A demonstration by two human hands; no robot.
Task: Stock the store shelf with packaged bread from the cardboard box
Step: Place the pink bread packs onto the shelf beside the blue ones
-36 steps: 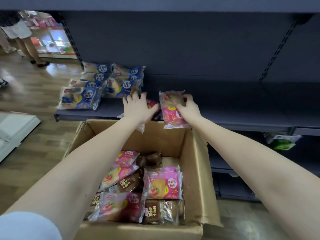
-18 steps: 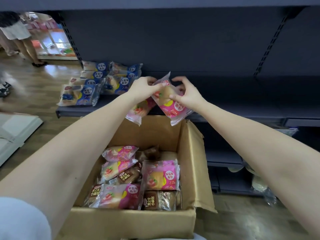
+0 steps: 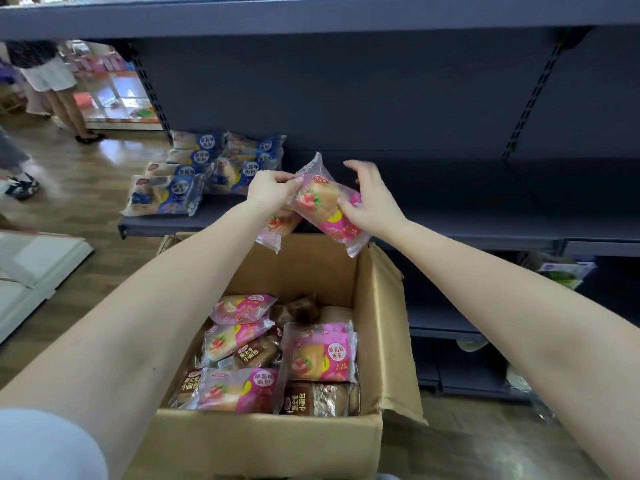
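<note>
Wooden shop floor [image 3: 90, 188] underfoot, and closest to me stands the open cardboard box [image 3: 379, 306], part filled with pink and brown packs [image 3: 318, 355]. Above its far edge both hands hold a tilted pink bread pack [image 3: 322, 206]. The left hand [image 3: 273, 190] pinches its top, and a second pink pack [image 3: 277, 230] hangs just beneath. The right hand [image 3: 369, 202] grips the lower half, forefinger lifted. Beyond, blue bread packs [image 3: 194, 178] lie at the left end of the dark shelf [image 3: 485, 230].

Pink bread packet [image 3: 319, 201] aslant above box [image 3: 378, 306]
</note>
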